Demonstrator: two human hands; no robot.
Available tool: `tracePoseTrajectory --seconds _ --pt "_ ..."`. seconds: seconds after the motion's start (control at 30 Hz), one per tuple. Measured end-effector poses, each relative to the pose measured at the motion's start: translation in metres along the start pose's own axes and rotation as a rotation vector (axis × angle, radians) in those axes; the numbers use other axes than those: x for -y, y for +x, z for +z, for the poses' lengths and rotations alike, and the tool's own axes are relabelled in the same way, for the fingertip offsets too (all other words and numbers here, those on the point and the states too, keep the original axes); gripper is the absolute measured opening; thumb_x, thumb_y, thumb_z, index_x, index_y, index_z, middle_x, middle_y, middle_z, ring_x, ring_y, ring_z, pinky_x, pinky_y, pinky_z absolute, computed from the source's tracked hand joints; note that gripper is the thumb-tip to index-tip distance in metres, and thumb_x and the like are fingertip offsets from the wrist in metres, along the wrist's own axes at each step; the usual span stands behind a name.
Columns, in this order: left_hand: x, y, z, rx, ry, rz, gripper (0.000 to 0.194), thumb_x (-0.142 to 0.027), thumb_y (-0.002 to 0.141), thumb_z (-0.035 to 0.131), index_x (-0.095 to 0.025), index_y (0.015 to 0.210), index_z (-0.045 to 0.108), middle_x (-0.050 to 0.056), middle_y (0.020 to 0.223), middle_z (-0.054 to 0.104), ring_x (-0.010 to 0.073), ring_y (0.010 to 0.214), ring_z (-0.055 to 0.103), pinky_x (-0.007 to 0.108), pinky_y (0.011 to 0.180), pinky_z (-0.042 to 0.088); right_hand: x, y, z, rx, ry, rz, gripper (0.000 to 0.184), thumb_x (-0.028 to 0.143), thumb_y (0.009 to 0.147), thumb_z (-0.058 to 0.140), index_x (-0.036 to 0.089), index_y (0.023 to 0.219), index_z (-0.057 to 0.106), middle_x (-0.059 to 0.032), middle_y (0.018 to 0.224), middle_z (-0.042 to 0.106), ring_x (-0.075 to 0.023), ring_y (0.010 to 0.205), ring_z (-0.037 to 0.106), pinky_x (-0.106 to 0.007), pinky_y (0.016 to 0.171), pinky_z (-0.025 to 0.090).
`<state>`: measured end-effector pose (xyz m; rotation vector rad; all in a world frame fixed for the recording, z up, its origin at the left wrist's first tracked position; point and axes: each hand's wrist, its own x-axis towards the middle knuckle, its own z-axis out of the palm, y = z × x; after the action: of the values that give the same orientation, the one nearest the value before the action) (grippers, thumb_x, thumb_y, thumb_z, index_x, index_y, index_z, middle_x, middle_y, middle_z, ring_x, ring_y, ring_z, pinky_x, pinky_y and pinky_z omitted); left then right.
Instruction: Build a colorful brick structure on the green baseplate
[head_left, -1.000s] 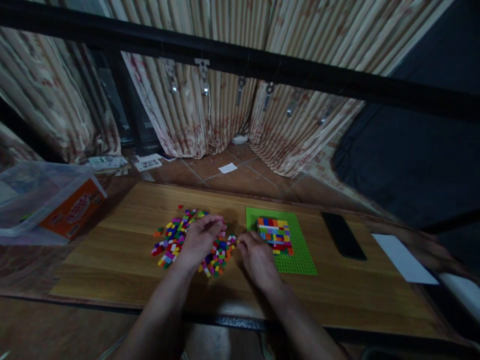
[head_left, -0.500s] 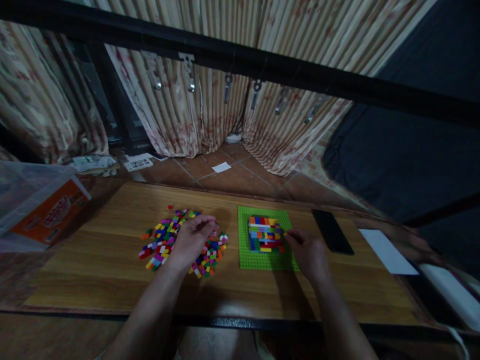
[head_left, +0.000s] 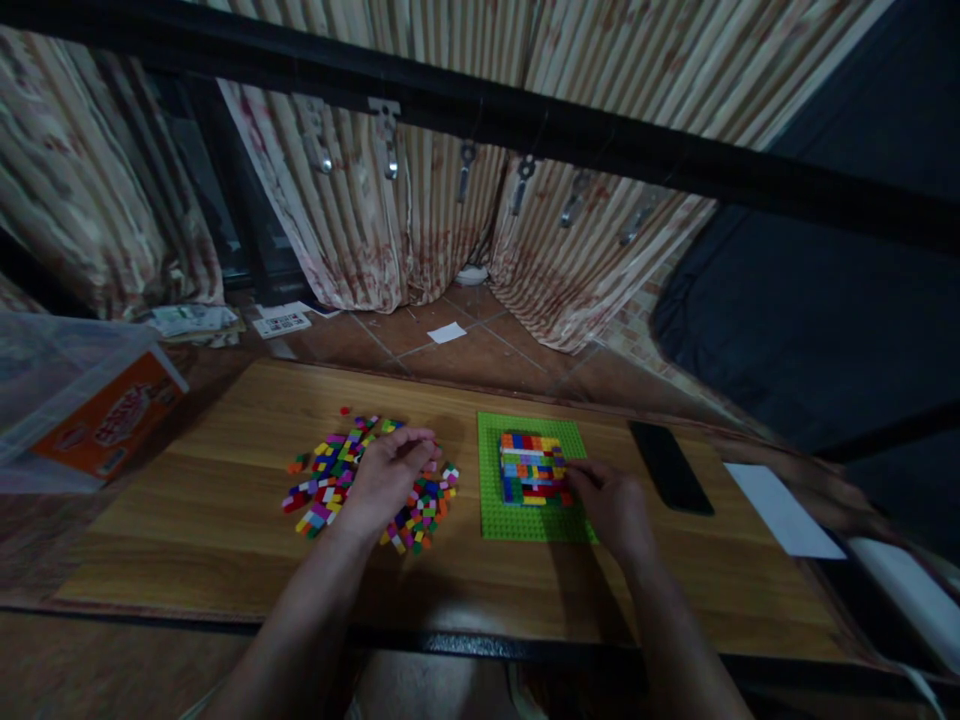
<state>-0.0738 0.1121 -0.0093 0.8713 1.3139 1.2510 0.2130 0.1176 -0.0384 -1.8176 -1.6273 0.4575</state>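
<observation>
A green baseplate (head_left: 495,510) lies on the wooden table (head_left: 225,500), with a block of many-coloured small bricks (head_left: 531,466) built on it. My right hand (head_left: 611,503) rests on the plate's right side, fingers curled and pinched against the block's right edge; what they hold is too small to see. My left hand (head_left: 386,475) lies palm-down on a loose pile of coloured bricks (head_left: 330,480) to the left of the plate, fingers bent over the pieces.
A black phone (head_left: 670,465) lies right of the plate, and a white sheet (head_left: 784,510) further right. A clear plastic bin with an orange box (head_left: 97,415) sits at the left. Curtains, a tiled floor and a black bar are beyond the table.
My right hand moved from the gap between pile and plate across to the plate's right side, then closed in on the block's right edge. The left hand stayed on the pile.
</observation>
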Motion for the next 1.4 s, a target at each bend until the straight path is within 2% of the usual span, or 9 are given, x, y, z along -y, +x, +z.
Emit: tracePoseTrajectory --seconds 0.13,0.3,0.57,0.93,1.03,1.13,1.2,1.3,1.4 --pt "-0.002 -0.001 0.0 -0.011 -0.007 -0.003 0.024 -0.031 0.066 0.072 -0.016 0.083 0.068 0.003 0.074 0.071 0.0165 0.07 0.065 0.028 0.07 0.049 -0.002 0.002 0.002 -0.016 0.077 0.054 0.031 0.038 0.079 0.053 0.018 0.093 0.072 -0.0059 0.08 0.074 -0.0205 0.069 0.068 -0.03 0.063 0.051" --pt "0.006 0.003 -0.002 0.006 -0.007 0.01 0.026 -0.032 0.066 0.072 -0.016 0.086 0.068 0.003 0.076 0.071 0.0165 0.07 0.065 0.029 0.072 0.049 -0.002 0.004 0.004 -0.051 0.117 0.078 0.028 0.038 0.073 0.06 0.018 0.088 0.073 -0.0064 0.083 0.074 -0.0218 0.072 0.069 -0.03 0.064 0.053" --pt "0.004 0.001 -0.001 0.005 0.003 -0.005 0.025 -0.031 0.067 0.071 -0.016 0.087 0.067 0.003 0.077 0.072 0.017 0.074 0.066 0.029 0.074 0.049 0.001 0.008 0.01 -0.04 0.311 0.199 0.032 0.036 0.066 0.065 0.015 0.089 0.072 -0.0066 0.073 0.074 -0.0216 0.063 0.069 -0.028 0.054 0.052" --pt "0.009 0.002 -0.001 0.031 0.023 0.019 0.029 -0.032 0.066 0.072 -0.015 0.09 0.066 0.004 0.078 0.072 0.018 0.075 0.066 0.029 0.074 0.049 0.004 0.008 0.01 -0.028 0.264 0.145 0.034 0.036 0.069 0.063 0.015 0.095 0.071 -0.0061 0.069 0.073 -0.0211 0.062 0.069 -0.027 0.053 0.05" --pt "0.01 0.003 -0.002 0.035 -0.01 0.021 0.028 -0.031 0.067 0.071 -0.015 0.089 0.066 0.003 0.078 0.071 0.0166 0.072 0.066 0.029 0.072 0.049 0.006 0.007 0.005 -0.099 0.186 0.129 0.042 0.041 0.07 0.064 0.012 0.1 0.07 -0.0088 0.071 0.073 -0.0235 0.065 0.069 -0.03 0.056 0.05" --pt "0.009 0.004 -0.003 0.015 -0.01 0.031 0.027 -0.03 0.067 0.07 -0.015 0.088 0.066 0.002 0.076 0.071 0.0153 0.069 0.065 0.027 0.07 0.048 0.017 0.0 0.005 -0.26 0.092 0.054 0.041 0.045 0.075 0.061 0.012 0.099 0.071 -0.0118 0.082 0.074 -0.0242 0.071 0.069 -0.032 0.063 0.051" --pt "0.008 0.003 -0.004 0.003 0.005 0.033 0.026 -0.029 0.066 0.07 -0.014 0.087 0.066 0.002 0.075 0.071 0.0146 0.067 0.064 0.026 0.068 0.048 0.03 -0.009 0.011 -0.266 0.124 -0.038 0.036 0.044 0.08 0.058 0.014 0.095 0.071 -0.0111 0.088 0.073 -0.0226 0.075 0.068 -0.032 0.067 0.052" --pt "0.006 0.002 -0.004 0.001 0.002 0.033 0.023 -0.026 0.066 0.07 -0.014 0.086 0.066 0.002 0.073 0.07 0.0142 0.066 0.063 0.025 0.065 0.047 0.056 -0.026 0.03 -0.071 0.177 -0.26 0.025 0.036 0.086 0.053 0.019 0.094 0.07 -0.0069 0.093 0.072 -0.0197 0.082 0.067 -0.032 0.074 0.052" --pt "0.006 0.001 -0.005 0.0 -0.006 0.035 0.022 -0.025 0.068 0.068 -0.015 0.087 0.066 0.002 0.074 0.07 0.0142 0.066 0.063 0.025 0.063 0.046 0.079 -0.04 0.053 0.129 0.125 -0.46 0.023 0.024 0.09 0.047 0.021 0.098 0.068 -0.005 0.096 0.07 -0.0177 0.088 0.065 -0.031 0.081 0.05"
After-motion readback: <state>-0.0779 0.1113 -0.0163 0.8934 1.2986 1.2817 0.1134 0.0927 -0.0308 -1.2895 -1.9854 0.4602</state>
